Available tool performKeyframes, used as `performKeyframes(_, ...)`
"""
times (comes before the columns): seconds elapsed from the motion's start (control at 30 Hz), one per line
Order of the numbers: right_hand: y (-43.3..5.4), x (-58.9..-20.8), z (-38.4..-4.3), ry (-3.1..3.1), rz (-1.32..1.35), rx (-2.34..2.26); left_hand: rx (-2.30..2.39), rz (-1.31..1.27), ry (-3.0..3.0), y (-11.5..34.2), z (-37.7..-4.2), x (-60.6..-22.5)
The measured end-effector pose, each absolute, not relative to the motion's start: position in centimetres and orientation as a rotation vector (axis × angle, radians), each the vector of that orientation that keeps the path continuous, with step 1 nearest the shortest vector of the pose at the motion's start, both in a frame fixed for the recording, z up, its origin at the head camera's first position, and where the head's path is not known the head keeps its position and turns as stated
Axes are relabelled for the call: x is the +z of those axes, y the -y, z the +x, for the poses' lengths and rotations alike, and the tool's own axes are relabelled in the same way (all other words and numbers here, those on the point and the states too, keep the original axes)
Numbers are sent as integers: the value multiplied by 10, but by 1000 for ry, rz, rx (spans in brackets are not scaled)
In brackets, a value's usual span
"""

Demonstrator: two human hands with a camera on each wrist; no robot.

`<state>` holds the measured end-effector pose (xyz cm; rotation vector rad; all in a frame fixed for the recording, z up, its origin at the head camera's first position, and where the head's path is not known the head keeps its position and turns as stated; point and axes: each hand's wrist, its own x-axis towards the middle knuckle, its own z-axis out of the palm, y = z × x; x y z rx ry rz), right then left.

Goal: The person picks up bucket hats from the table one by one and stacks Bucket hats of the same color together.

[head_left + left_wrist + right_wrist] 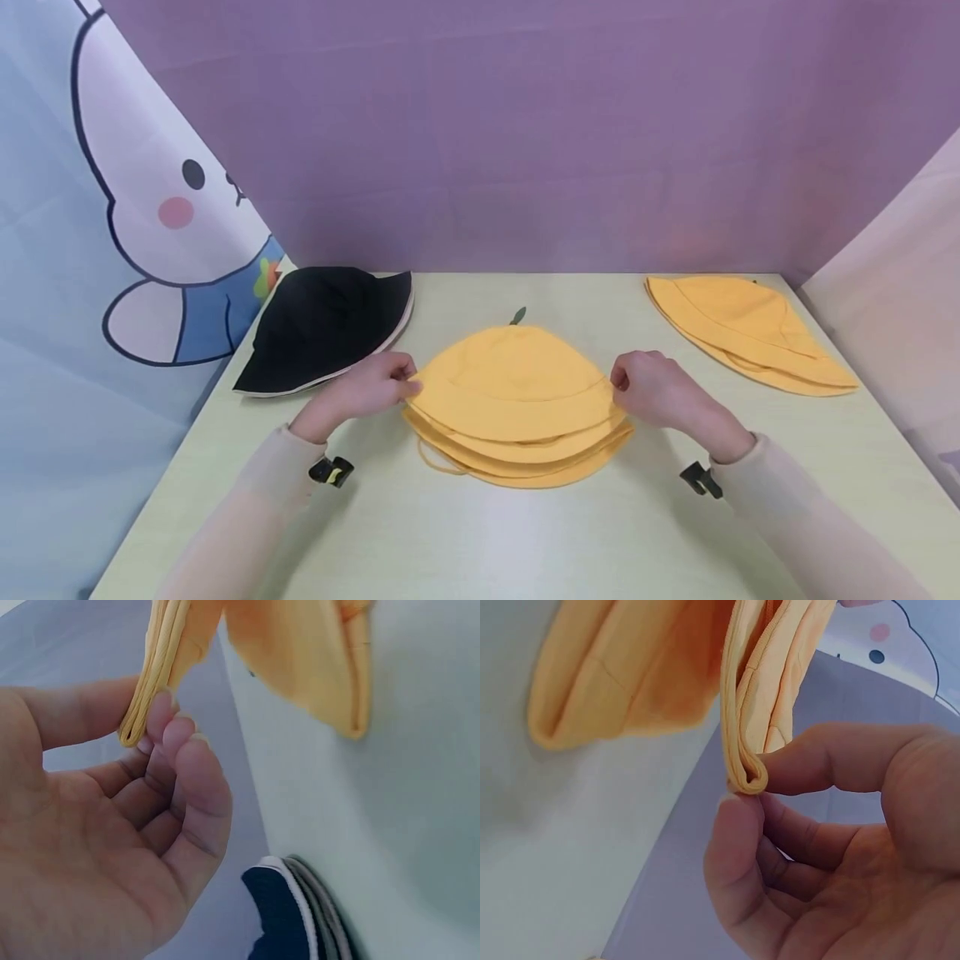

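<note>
A yellow bucket hat [513,375], folded flat, is held up between both hands over the middle of the table. My left hand [378,385] pinches one corner of its brim [156,675] between thumb and fingers. At the opposite corner, the right hand [662,390] pinches the folded brim [744,750] the same way. Beneath it lies another folded yellow hat [543,477], mostly covered by the held one; a thin yellow cord [433,460] loops out at its left. A small green leaf [518,316] sticks up at the top of the yellow hats.
At the back left of the pale table [480,550] lies a black bucket hat [330,325] with a light brim edge. More folded yellow hats [750,325] lie at the back right. A purple cloth [525,150] hangs behind, and a rabbit-print curtain [172,250] on the left.
</note>
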<state>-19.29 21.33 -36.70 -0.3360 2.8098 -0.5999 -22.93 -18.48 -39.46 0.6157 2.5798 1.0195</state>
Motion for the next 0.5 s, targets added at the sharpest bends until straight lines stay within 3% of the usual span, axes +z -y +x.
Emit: performKeyframes(0.5, -210, -395, -194, -2720, -270, -620, 807, 567, -2642, 179, -231, -429)
